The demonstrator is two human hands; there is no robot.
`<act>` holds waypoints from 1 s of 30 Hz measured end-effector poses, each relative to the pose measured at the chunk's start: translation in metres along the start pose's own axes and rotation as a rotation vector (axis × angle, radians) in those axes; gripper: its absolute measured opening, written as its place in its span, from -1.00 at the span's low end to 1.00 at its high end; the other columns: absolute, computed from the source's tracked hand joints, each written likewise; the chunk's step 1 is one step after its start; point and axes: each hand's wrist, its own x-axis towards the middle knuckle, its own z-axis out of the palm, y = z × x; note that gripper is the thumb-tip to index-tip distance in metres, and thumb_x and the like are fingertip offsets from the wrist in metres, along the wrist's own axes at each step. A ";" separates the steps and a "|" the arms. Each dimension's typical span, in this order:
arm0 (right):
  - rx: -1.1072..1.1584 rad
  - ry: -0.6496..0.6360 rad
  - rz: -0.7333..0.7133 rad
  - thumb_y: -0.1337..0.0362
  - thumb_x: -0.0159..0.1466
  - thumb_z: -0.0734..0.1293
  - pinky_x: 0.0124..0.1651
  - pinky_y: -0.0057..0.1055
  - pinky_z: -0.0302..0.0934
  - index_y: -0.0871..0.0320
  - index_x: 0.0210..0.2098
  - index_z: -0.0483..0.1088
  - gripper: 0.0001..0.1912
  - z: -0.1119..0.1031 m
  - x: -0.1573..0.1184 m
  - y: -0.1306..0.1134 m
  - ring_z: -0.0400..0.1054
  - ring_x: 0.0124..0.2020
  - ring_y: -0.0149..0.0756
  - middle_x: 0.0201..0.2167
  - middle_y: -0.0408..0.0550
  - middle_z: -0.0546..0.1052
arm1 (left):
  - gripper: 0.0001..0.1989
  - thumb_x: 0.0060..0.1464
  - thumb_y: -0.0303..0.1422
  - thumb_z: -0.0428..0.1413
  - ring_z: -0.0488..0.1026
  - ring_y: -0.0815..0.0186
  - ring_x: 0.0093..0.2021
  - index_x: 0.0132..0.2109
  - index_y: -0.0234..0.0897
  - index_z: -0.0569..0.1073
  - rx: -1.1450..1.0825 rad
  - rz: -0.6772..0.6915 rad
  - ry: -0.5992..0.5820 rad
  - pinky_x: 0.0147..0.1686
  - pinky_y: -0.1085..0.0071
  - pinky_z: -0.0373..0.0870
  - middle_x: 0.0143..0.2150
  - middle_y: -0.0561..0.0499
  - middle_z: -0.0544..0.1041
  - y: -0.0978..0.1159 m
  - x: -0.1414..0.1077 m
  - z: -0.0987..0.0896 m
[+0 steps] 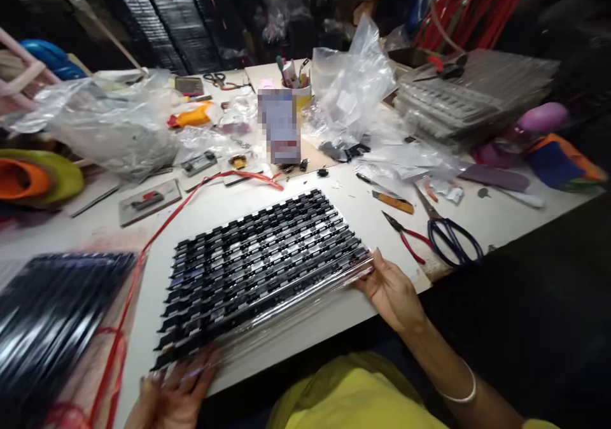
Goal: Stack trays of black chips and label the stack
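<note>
A black slatted panel (262, 263) of several parallel rows lies slanted on the white table, with clear plastic film (286, 308) along its near edge. My right hand (394, 292) grips the panel's near right corner and the film, thumb on top. At the near left corner, my left hand (179, 387) has its fingers under the film and the panel's edge; part of it is blurred. Both hands touch the panel at the same time.
Left of the panel are a stack of dark wrapped strips (57, 314) and a red strap (138, 270). Red-handled pliers (410, 238), blue-handled scissors (451, 235) and an orange cutter (393, 202) lie right. Plastic bags (353, 85) and stacked clear trays (458, 98) stand behind.
</note>
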 end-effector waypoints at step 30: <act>-0.299 0.128 -0.009 0.02 0.21 0.34 -0.31 -0.32 0.41 0.16 -0.34 0.48 -0.69 -0.002 -0.005 -0.004 0.49 -0.32 -0.19 -0.37 0.03 0.58 | -0.67 0.27 -0.47 -0.16 0.53 0.06 -0.11 -0.24 -0.36 0.50 -0.359 0.058 -0.244 -0.18 0.13 0.51 -0.18 -0.17 0.59 0.014 -0.034 0.037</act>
